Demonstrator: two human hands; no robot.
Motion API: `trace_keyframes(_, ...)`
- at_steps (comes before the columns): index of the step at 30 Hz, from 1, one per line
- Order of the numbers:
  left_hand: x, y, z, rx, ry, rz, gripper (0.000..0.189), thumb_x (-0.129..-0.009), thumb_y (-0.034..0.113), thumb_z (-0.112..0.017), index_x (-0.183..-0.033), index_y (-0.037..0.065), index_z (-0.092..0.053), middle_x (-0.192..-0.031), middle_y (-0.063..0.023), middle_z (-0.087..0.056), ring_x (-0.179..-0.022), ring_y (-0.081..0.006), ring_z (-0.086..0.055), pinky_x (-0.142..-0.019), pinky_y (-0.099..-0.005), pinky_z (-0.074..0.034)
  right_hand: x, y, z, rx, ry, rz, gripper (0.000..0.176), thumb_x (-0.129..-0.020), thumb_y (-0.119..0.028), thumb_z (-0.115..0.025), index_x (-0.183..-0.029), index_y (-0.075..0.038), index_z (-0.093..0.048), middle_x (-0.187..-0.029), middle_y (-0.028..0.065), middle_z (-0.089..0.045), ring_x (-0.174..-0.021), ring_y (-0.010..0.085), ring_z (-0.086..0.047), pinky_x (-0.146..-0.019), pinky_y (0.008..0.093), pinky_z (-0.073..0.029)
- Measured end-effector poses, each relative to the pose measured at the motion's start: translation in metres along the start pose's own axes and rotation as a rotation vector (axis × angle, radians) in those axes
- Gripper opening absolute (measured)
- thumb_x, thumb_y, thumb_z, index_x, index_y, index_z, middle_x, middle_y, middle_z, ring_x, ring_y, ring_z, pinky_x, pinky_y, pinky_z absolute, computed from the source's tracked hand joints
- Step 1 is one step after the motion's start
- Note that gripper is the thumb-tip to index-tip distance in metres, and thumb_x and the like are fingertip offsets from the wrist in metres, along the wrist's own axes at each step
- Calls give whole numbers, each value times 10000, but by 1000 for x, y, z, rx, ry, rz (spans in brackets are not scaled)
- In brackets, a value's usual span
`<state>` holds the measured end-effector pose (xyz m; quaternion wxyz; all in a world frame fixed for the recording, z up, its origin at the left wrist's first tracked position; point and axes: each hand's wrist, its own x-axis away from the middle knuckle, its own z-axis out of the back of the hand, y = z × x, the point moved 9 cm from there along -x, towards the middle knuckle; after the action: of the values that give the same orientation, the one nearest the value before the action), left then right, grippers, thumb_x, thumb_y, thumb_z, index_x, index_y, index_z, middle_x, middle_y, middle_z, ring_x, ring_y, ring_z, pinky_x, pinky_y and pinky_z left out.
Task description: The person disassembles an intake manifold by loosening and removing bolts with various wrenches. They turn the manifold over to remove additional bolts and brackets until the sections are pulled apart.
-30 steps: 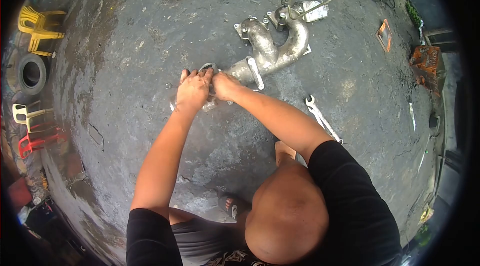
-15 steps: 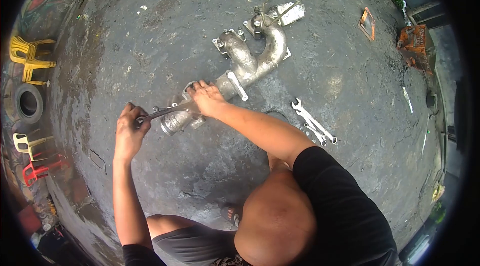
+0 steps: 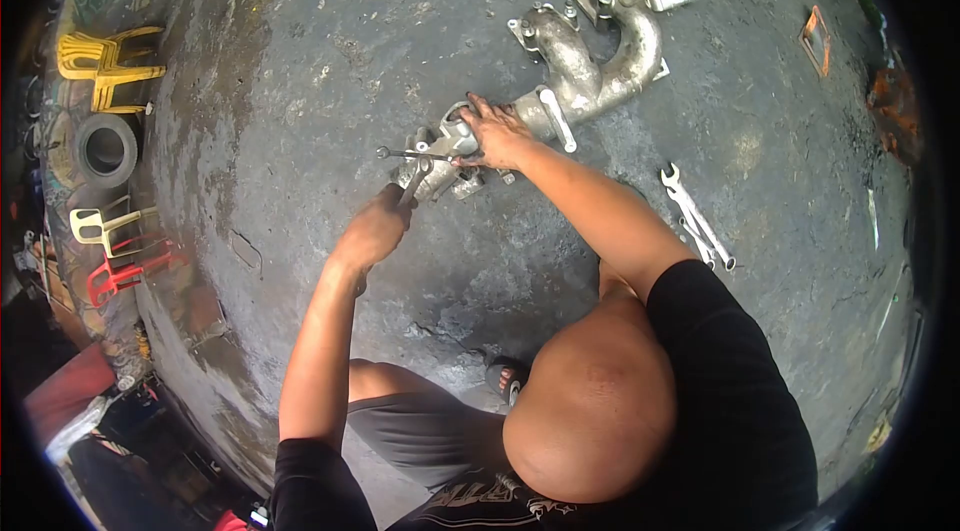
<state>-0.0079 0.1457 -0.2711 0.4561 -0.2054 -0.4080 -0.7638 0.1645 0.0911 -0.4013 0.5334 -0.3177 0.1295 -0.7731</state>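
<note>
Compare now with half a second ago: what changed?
The left hand, gripping a dark wrench, has come rightward, closer in to the metal pipe manifold. The right hand stayed on the manifold; the silver wrench lying across it and the combination wrenches on the floor stayed put.

Mechanic's workshop, stained grey floor [image 3: 300, 261], loose tyre [image 3: 106, 181], wrenches [image 3: 698, 216], branched metal pipe [image 3: 574, 61]

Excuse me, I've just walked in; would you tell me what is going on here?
The person's left hand holds a wrench near one end of a branched metal pipe on the floor, while the right hand rests on the pipe. Another wrench lies across the pipe, and more wrenches lie on the floor.
</note>
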Motion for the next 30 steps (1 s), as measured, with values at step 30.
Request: trace_keyframes(30,-3,75,24,-906,490,-627,168,-965,120,-445,-910,-14,-529,-684,-204,-650,-616,-409,-652,-538,-462,-535,5,5,1,-41,-48,-25,1080,-703,-735,-633,-1514,-180,-185,-1527,174,-265,-1430,322,-226,-1182,437,-139)
